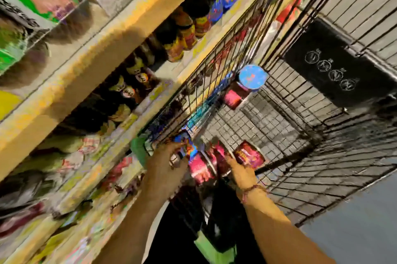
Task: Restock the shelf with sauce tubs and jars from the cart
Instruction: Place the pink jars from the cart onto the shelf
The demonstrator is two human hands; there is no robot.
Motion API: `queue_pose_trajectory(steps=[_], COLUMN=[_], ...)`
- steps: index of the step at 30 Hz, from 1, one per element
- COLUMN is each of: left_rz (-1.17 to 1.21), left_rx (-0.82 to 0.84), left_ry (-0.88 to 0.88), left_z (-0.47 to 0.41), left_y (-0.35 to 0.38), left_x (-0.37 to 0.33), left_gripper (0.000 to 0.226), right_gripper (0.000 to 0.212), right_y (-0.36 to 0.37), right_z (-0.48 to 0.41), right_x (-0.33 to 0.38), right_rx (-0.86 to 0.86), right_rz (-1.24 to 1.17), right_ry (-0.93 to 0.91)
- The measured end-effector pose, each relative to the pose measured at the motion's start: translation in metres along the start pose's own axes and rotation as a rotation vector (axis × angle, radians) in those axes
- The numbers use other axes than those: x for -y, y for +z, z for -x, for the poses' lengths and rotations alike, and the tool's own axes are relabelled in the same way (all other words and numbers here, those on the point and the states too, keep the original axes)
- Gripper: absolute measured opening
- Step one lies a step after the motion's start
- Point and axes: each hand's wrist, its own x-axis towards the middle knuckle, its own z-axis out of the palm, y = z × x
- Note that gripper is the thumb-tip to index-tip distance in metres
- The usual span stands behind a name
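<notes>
Along the left side, from nine o'clock up toward twelve, the shelf runs in yellowish tiers stocked with blurred packets and rows of dark sauce bottles near eleven o'clock of the cart. Just right of the shelf edge, at about six o'clock of the frame's centre, the left hand reaches over the near rim of the wire cart, its fingers curled around a small blue-labelled jar held against the cart's left wall; motion blur hides how tightly they close. Touching that hand's right side lies a cluster of red-labelled sauce tubs on the cart floor. At five o'clock of the cluster, the right hand with a thread bracelet at the wrist presses its fingers onto a red tub, apparently gripping it, though I cannot tell for certain. Farther off, at one o'clock from the hands, a blue-lidded jar stands tilted against the cart's left mesh, well apart from the cluster. Beyond it, at two o'clock, a black flap with white pictograms hangs on the cart's far end.
</notes>
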Motion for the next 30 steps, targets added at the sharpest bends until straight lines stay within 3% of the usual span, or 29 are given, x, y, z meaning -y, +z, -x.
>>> queue_pose_trajectory(steps=[2, 5, 8, 11, 13, 20, 23, 26, 28, 30], left_rz=[0.038, 0.102, 0.111, 0.092, 0.122, 0.080, 0.049, 0.093, 0.127, 0.191], left_rx=[0.008, -0.013, -0.041, -0.030, -0.029, 0.043, 0.068, 0.105, 0.113, 0.130], left_ry=[-0.064, -0.114, -0.127, -0.147, -0.173, -0.210, -0.169, -0.124, -0.126, -0.178], left_z=[-0.003, -0.005, -0.010, -0.015, -0.019, -0.043, -0.052, -0.059, -0.062, -0.067], left_y=[0.006, 0.011, 0.017, 0.022, 0.025, 0.030, 0.026, 0.024, 0.023, 0.022], left_x=[0.003, 0.008, 0.019, 0.033, 0.038, 0.049, 0.046, 0.042, 0.038, 0.031], left_gripper=[0.031, 0.037, 0.045, 0.043, 0.038, 0.031, 0.031, 0.028, 0.026, 0.021], right_gripper=[0.079, 0.110, 0.143, 0.151, 0.149, 0.151, 0.144, 0.130, 0.097, 0.045], right_y=[0.007, 0.027, 0.047, 0.054, 0.053, 0.055, 0.042, 0.037, 0.041, 0.038], right_z=[-0.020, -0.042, -0.103, -0.182, -0.209, -0.141, -0.187, -0.157, -0.080, -0.033], right_x=[-0.006, -0.009, -0.051, -0.101, -0.124, -0.073, -0.106, -0.086, -0.026, 0.006], right_rx=[-0.013, 0.043, 0.127, 0.091, 0.069, -0.051, -0.018, 0.054, 0.143, 0.255], right_rz=[-0.050, -0.135, -0.224, -0.162, -0.245, -0.241, -0.253, -0.299, -0.356, -0.451], right_ry=[0.125, 0.278, 0.305, 0.362, 0.362, 0.369, 0.328, 0.318, 0.314, 0.246])
